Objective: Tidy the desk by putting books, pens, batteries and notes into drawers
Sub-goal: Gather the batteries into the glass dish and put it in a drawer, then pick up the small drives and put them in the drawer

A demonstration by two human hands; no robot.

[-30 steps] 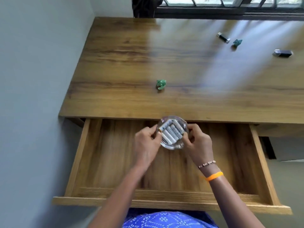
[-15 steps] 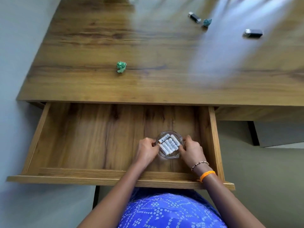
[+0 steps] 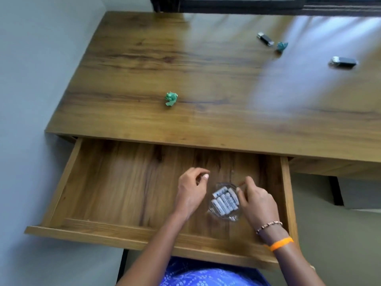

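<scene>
A clear glass dish [image 3: 224, 215] with several white batteries [image 3: 225, 200] in it rests on the floor of the open wooden drawer [image 3: 127, 182], towards its right side. My left hand [image 3: 190, 191] hovers just left of the dish, fingers loosely curled, holding nothing. My right hand [image 3: 256, 200] is at the dish's right rim with fingers relaxed; I cannot tell whether they touch the glass. On the desk top [image 3: 206, 69] lie a crumpled green note [image 3: 171, 98] and a crumpled teal note [image 3: 281, 46].
Two dark USB sticks lie on the desk's far right, one [image 3: 265, 39] beside the teal note, the other [image 3: 343, 62] nearer the edge. A grey wall runs along the left. A window frame borders the desk's back edge.
Both hands carried the dish of batteries down into the drawer and set it on the floor. They have now come off it, the left hand lifting away to the left.
</scene>
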